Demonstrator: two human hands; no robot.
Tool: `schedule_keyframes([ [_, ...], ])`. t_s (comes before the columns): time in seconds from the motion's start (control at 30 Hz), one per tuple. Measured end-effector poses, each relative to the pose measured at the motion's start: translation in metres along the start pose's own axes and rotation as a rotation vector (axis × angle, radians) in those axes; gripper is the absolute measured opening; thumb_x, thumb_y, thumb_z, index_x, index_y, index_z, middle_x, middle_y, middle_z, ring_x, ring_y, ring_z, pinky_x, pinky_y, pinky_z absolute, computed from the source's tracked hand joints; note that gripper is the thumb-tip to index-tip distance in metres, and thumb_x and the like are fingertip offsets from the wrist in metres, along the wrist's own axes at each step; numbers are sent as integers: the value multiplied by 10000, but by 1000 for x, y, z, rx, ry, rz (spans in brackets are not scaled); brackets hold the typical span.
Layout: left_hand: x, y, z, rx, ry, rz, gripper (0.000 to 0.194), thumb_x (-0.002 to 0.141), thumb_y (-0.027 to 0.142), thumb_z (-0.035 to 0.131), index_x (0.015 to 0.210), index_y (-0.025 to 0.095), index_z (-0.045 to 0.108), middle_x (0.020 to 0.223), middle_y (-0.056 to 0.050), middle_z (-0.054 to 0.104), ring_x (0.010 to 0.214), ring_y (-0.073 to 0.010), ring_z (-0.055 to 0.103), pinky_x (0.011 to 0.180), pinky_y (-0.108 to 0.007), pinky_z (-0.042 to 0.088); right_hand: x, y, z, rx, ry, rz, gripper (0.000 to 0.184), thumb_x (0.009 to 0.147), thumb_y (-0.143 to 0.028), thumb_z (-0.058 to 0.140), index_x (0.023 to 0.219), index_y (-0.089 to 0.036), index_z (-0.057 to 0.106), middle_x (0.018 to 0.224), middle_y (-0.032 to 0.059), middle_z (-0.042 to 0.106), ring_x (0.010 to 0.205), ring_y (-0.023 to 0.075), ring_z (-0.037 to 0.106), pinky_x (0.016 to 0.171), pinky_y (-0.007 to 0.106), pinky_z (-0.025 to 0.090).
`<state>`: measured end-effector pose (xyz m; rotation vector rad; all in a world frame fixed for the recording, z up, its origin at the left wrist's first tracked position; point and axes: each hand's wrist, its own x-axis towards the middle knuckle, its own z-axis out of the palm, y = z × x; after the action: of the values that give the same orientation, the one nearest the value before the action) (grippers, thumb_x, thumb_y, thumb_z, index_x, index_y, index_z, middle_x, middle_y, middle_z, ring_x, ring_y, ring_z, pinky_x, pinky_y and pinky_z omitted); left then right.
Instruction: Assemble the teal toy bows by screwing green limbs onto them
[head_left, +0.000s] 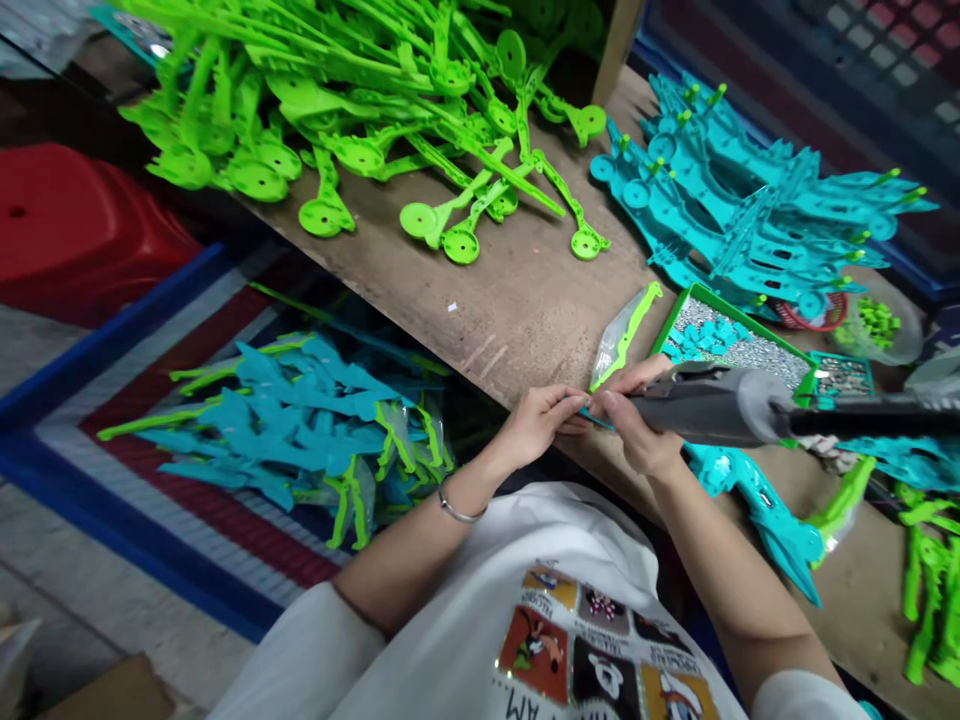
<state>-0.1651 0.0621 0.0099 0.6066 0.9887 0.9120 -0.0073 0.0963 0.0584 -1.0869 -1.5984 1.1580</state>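
Observation:
My left hand (544, 425) is closed, with thumb and fingers pinching a turquoise plastic part (598, 416) that is mostly hidden by the fingers. Close against it, my right hand (643, 435) wraps round the front end of a grey electric screwdriver (709, 405), whose tip points towards the left fingers. A lime-green strip with a clear plastic blade (624, 335) rises just beyond my fingertips; whether it joins the held part cannot be seen. Under the screwdriver, a turquoise piece (772, 510) with a green and clear end lies on the bench.
Lime-green parts (360, 110) are heaped on the bench (525, 290). Turquoise shells (750, 210) lie at the back right, near a green tray (806, 380) of screws and small turquoise pieces. A blue-rimmed crate (142, 535) of parts stands below left, beside a red stool (82, 230).

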Motion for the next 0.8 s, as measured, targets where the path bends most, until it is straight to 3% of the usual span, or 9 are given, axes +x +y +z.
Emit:
schedule_keyframes([
  [0.2, 2, -3, -1, 29, 18, 39, 475, 730, 595, 819, 869, 150, 729, 798, -22, 753, 793, -209, 744, 786, -326, 625, 21, -5, 4, 162, -274, -87, 316, 850, -488, 725, 769, -249, 534, 584, -49, 571, 530, 138, 538, 540, 307, 493],
  [0.27, 2, -4, -2, 22, 21, 36, 473, 742, 579, 823, 910, 147, 730, 826, -25, 761, 819, -216, 755, 816, -342, 630, 20, -11, -2, 217, -247, -94, 252, 868, -463, 714, 850, -249, 581, 592, -48, 595, 532, 146, 561, 541, 311, 493],
  [0.37, 0, -2, -7, 47, 49, -3, 497, 755, 550, 834, 1016, 142, 724, 894, -50, 781, 848, -224, 775, 853, -359, 635, 12, -24, -30, 303, -20, -113, 216, 869, -409, 728, 992, -264, 626, 628, -42, 634, 570, 176, 624, 587, 338, 530],
  [0.53, -2, 9, -25, 168, 128, -10, 492, 801, 529, 811, 1088, 141, 712, 948, -76, 791, 872, -219, 785, 876, -354, 645, -3, -32, -122, 262, 420, -297, 168, 838, -321, 722, 975, -254, 653, 568, -48, 600, 495, 169, 590, 542, 333, 527],
  [0.67, -1, 14, -36, 241, 190, 34, 475, 816, 505, 809, 1110, 147, 702, 942, -60, 785, 863, -217, 786, 861, -351, 659, -12, -3, -180, 113, 703, -225, 210, 809, -396, 747, 866, -242, 615, 549, -67, 559, 496, 148, 579, 585, 321, 535],
  [0.8, 0, 15, -39, 350, 288, 83, 490, 809, 511, 813, 1114, 142, 706, 882, -50, 779, 822, -210, 785, 820, -323, 667, -15, 31, -199, 74, 770, -195, 212, 810, -394, 740, 894, -256, 602, 562, -86, 562, 509, 142, 580, 618, 319, 545],
])
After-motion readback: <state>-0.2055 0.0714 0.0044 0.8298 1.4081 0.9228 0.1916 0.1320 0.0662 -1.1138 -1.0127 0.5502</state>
